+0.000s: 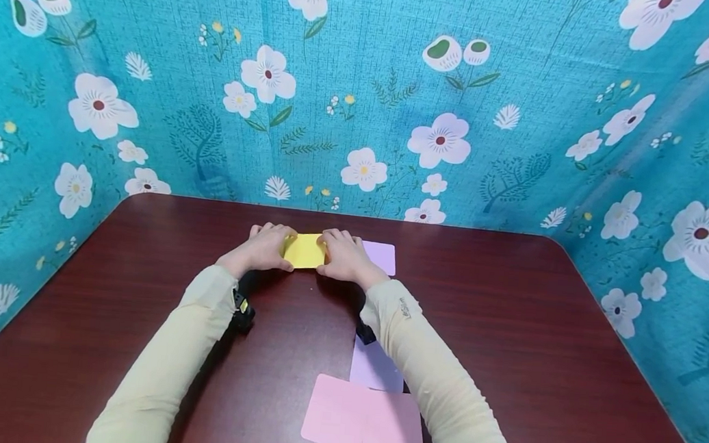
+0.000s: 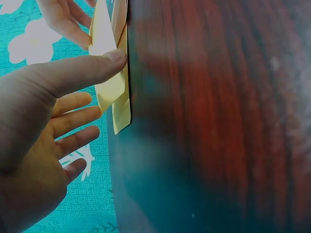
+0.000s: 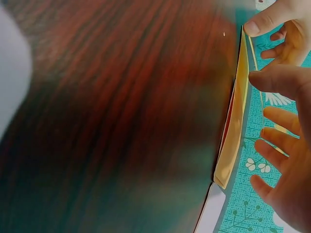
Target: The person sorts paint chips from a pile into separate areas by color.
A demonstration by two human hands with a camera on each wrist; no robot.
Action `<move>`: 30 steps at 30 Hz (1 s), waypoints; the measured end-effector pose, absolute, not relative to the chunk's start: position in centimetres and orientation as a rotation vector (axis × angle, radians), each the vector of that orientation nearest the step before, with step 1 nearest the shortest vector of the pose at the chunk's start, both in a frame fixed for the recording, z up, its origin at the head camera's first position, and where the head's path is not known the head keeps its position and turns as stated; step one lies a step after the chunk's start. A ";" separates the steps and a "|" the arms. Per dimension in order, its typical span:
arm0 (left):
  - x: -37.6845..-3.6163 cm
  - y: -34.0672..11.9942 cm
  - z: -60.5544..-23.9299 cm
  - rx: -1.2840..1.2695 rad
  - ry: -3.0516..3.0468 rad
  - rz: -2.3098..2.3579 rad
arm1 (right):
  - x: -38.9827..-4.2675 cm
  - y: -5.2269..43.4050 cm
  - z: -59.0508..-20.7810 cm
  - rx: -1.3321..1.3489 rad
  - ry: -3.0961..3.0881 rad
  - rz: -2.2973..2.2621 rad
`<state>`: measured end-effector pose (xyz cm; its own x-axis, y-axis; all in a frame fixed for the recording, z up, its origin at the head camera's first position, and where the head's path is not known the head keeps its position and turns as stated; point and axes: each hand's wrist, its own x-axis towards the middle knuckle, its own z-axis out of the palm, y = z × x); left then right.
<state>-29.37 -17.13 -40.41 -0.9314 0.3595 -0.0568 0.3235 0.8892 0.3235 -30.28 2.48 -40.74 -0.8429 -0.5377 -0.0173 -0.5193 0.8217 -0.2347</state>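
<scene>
Near the table's far edge, a yellow card [image 1: 305, 251] is held between my two hands. My left hand [image 1: 265, 246] pinches its left end, thumb on the near side and fingers behind, as the left wrist view shows. At the other end my right hand [image 1: 344, 255] pinches it likewise. Just under the held card, another yellow card [image 3: 232, 162] lies on the table, slightly bowed. A lilac card [image 1: 381, 258] lies right beside my right hand, partly covered by it.
Under my right forearm lies another lilac card [image 1: 375, 366]. Two pink cards [image 1: 335, 412] lie side by side at the near edge of view. The dark wooden table [image 1: 496, 314] meets a blue flowered cloth [image 1: 337, 110] behind and at both sides.
</scene>
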 end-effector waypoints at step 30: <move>-30.9 -18.2 -40.5 0.511 2.856 0.453 | -31.6 0.9 -41.0 -0.774 2.867 -0.304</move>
<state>-30.88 -18.22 -40.51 -0.9190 0.3665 -0.1453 0.3035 0.8929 0.3324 -31.63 0.90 -41.03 -0.8542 -0.5108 -0.0972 -0.4791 0.8458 -0.2348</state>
